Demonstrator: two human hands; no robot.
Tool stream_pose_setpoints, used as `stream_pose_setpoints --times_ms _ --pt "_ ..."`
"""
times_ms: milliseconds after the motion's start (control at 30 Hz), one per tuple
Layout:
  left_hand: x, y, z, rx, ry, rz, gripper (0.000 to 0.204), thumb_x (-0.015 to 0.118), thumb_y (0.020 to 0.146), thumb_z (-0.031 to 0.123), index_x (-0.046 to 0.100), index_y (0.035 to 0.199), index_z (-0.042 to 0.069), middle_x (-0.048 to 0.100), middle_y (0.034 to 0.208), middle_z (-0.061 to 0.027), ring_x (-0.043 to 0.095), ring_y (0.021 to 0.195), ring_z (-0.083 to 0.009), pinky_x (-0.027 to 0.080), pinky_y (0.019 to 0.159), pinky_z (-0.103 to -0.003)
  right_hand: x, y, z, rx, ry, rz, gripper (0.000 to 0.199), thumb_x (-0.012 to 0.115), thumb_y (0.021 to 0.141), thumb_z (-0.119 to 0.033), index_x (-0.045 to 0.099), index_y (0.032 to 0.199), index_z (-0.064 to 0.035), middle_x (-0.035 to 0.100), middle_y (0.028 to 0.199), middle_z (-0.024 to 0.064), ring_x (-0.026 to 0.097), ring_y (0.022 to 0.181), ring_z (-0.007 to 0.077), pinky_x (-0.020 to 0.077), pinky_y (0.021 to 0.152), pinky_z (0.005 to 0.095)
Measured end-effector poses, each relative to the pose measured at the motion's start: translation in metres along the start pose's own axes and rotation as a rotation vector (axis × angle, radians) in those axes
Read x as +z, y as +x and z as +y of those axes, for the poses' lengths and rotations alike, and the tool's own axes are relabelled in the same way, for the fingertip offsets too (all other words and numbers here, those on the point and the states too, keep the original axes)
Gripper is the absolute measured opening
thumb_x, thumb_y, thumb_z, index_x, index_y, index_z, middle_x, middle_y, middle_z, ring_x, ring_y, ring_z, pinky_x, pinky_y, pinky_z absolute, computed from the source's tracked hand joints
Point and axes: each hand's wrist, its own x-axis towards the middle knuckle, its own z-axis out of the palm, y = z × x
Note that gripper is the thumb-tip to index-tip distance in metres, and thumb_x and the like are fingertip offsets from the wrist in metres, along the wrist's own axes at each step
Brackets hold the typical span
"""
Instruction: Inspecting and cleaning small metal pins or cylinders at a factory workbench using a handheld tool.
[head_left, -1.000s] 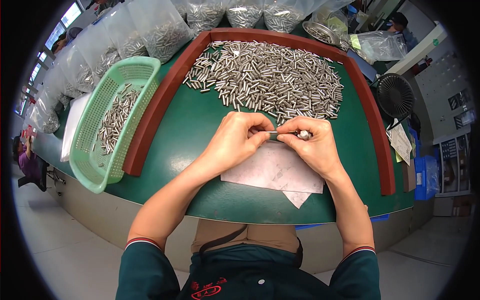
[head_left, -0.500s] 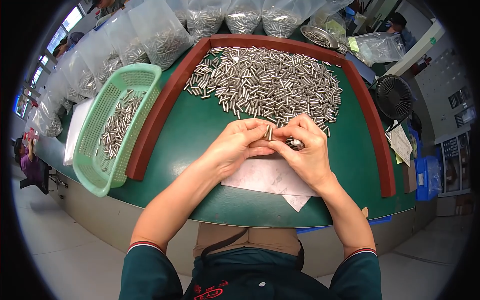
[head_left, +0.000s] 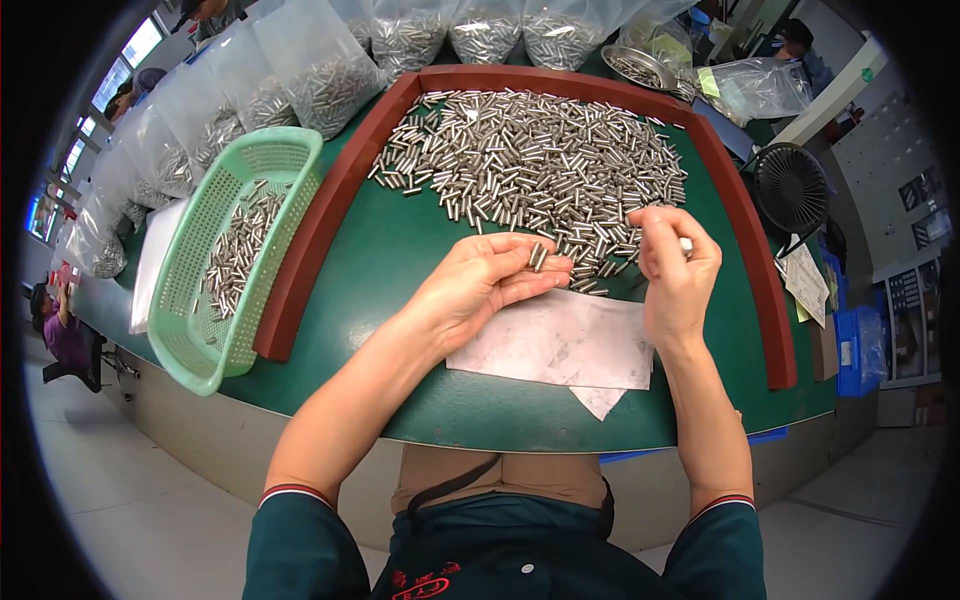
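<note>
A large heap of short metal pins [head_left: 540,150] covers the far middle of the green table. My left hand [head_left: 475,280] is palm up at the heap's near edge, thumb and fingers closed on a few metal pins [head_left: 538,258] standing side by side. Over the heap's right edge, my right hand [head_left: 680,265] is curled, its fingertips turned toward the heap. A small bright end, which looks like a metal pin [head_left: 686,246], shows between its fingers; the rest is hidden. Below both hands lies a stained pale cloth [head_left: 560,345].
A dark red wooden frame [head_left: 315,250] borders the work area. To its left stands a green mesh basket [head_left: 165,320] holding pins. Clear bags [head_left: 330,90] of pins line the back and left. On the right are a black fan [head_left: 790,190] and a blue bin [head_left: 860,350].
My right hand has moved away from the left, to the right and slightly farther off, over the heap's edge. My left hand stays nearly in place with its pins.
</note>
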Motion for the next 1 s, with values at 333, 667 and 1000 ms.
stream_pose_setpoints --times_ms 333,667,1000 --pt "0.000 0.003 -0.002 -0.028 0.006 0.041 0.025 0.043 0.088 0.006 0.046 0.107 -0.009 0.054 0.105 -0.0236 0.058 0.095 -0.0255 0.047 0.087 -0.028 -0.007 0.005 0.004 0.328 0.576 -0.133 0.024 0.048 0.084 -0.020 0.055 0.073 0.0005 0.044 0.056 -0.0002 0.031 0.045 0.0051 0.0220 0.040 0.0197" --pt "-0.007 0.006 -0.001 -0.042 0.024 0.082 0.026 0.047 0.087 0.009 0.046 0.106 -0.009 0.054 0.105 -0.0234 0.058 0.094 -0.0256 0.048 0.085 -0.029 -0.007 0.005 0.001 0.138 0.433 -0.171 0.029 0.046 0.085 -0.021 0.057 0.069 0.0018 0.044 0.055 -0.0003 0.033 0.048 0.0034 0.0237 0.042 0.0170" --pt "-0.010 0.009 0.002 -0.071 -0.169 0.072 0.032 0.040 0.089 0.012 0.040 0.110 -0.013 0.050 0.109 -0.0284 0.057 0.095 -0.0306 0.051 0.082 -0.031 -0.013 0.007 0.007 0.058 0.332 -0.206 0.031 0.044 0.086 -0.022 0.057 0.066 -0.0001 0.048 0.059 0.0000 0.036 0.051 0.0021 0.0255 0.043 0.0166"
